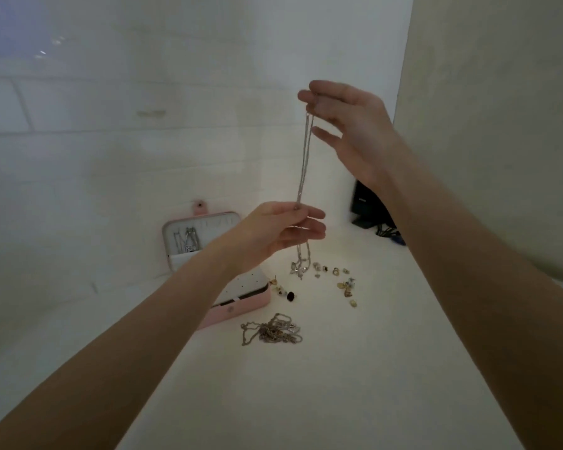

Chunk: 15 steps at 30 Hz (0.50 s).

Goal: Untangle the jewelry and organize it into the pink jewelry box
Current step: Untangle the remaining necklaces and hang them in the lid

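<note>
We hold a necklace [304, 164] taut: right hand [348, 125] pinches its top, left hand [280, 232] pinches lower down. The box [208, 254] stands open at left, chains [187, 243] hanging in its lid. A tangle [273, 329] lies near, rings [335, 280] farther off.

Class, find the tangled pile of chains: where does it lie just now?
In the head view, the chain pile lies on the white table, just right of the pink box, nearer the camera than the scattered rings.

A dark device [369, 207] with cables [389, 233] sits on the white tabletop [306, 384].
</note>
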Tool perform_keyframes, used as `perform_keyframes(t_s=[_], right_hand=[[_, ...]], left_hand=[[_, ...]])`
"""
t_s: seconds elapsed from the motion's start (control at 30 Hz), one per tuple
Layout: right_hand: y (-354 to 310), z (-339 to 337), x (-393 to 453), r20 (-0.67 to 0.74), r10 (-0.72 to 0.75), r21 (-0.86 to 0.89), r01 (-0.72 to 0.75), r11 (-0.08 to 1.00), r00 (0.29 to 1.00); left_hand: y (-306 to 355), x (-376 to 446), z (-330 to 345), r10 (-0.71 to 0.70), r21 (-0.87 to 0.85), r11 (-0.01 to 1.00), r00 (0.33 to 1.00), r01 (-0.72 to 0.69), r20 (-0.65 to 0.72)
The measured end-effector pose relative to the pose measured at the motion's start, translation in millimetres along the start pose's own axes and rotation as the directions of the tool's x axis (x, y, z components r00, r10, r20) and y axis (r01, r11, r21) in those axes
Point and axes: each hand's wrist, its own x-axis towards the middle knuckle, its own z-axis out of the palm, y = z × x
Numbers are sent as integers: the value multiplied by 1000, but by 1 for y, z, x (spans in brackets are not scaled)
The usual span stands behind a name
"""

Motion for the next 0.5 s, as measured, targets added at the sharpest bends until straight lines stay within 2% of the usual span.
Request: perform_keyframes(t_s=[0.07, 0.2, 0.3, 0.4, 0.5], right_hand=[[-5, 3, 7, -63, -43, -85, 38, 996, 997], [3, 0, 11, -210, -46, -96, 26, 995, 977], [18, -9, 7, -272, -23, -182, -28, 983, 962], [32, -23, 0, -309, 32, -189, -95, 977, 951], [42, -35, -7, -347, 58, -227, -144, 963, 936]], left_hand=[[-2, -7, -8, -25, -71, 997, 999, 23, -23], [-5, -21, -20, -73, -220, 974, 997, 62, -40], [-7, -29, -28, -116, -224, 969, 991, 99, -65], [-10, -33, -36, -188, -327, 934, 976, 145, -106], [-13, -35, -44, -203, -348, 929, 961, 128, -188]])
